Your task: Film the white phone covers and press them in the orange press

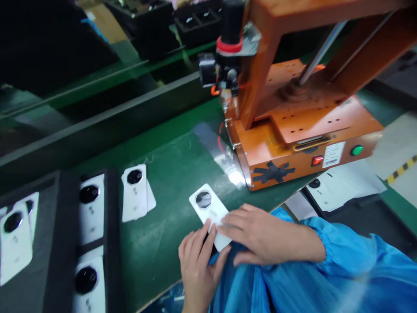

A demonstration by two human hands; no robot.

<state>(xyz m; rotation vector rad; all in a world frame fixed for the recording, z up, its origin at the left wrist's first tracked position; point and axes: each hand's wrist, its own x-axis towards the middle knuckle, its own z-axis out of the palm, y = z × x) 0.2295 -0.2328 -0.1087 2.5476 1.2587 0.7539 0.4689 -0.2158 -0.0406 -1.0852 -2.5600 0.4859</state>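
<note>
The right hand [257, 234] is stretched out, its fingertips laid on the right side of a white phone back [213, 213]. The left side is touched by the left hand [200, 265]; whether it is pinched there cannot be told. The phone back is set near the green table's [172, 174] edge, just below the frame's middle. Two stacked white covers [134, 198] are placed at the left, beside a black tray [112, 243]. The upper right is filled by an orange machine [312, 119].

Orange press [293, 106], white panels [211, 211] on green bench [163, 239]
</note>
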